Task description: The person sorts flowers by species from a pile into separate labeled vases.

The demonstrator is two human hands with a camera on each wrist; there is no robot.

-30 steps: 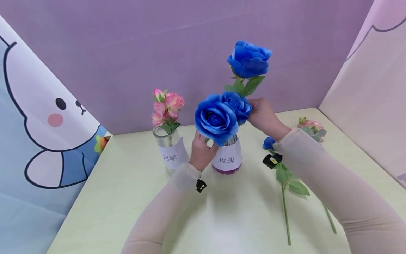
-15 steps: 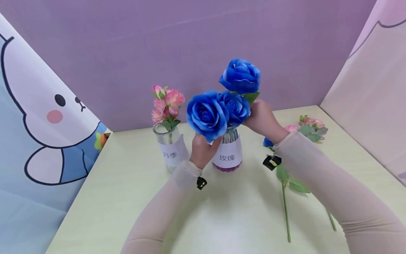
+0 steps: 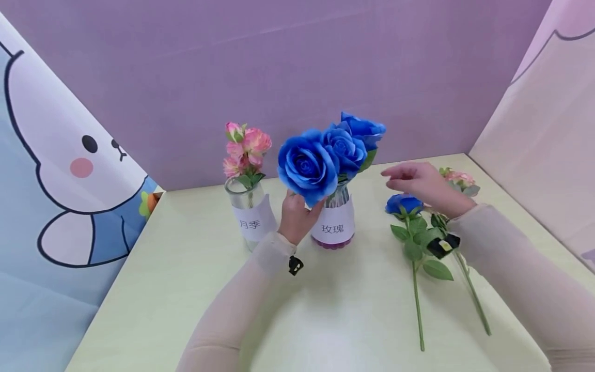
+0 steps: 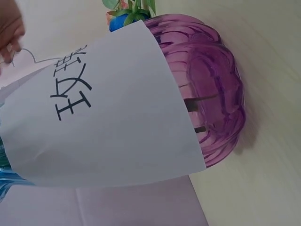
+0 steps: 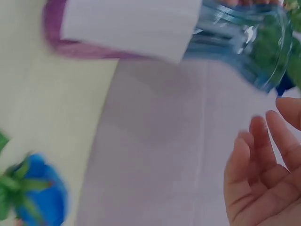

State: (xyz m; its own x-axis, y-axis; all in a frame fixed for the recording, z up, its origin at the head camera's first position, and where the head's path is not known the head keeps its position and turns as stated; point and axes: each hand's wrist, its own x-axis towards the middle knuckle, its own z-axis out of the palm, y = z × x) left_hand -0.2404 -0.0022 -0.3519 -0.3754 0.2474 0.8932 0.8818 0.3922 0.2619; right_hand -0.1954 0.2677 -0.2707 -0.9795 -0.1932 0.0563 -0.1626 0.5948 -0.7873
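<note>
My left hand grips the neck of a glass vase with a purple base and a white paper label. Three blue roses stand in that vase, their big heads hiding part of the neck and my left fingertips. To the right of the vase, my right hand hovers with loosely bent fingers and holds nothing. In the right wrist view those fingers are apart from the vase's rim. Below the right hand, another blue rose lies on the table.
Left of the vase stands a clear glass jar with a paper label, holding pink flowers. A pink flower on a long stem lies at the right, partly under my right arm. A purple backdrop rises behind the table.
The third blue rose has come down into the vase and my right hand has let go of it, moving away to the right. My left hand stays at the vase's neck.
</note>
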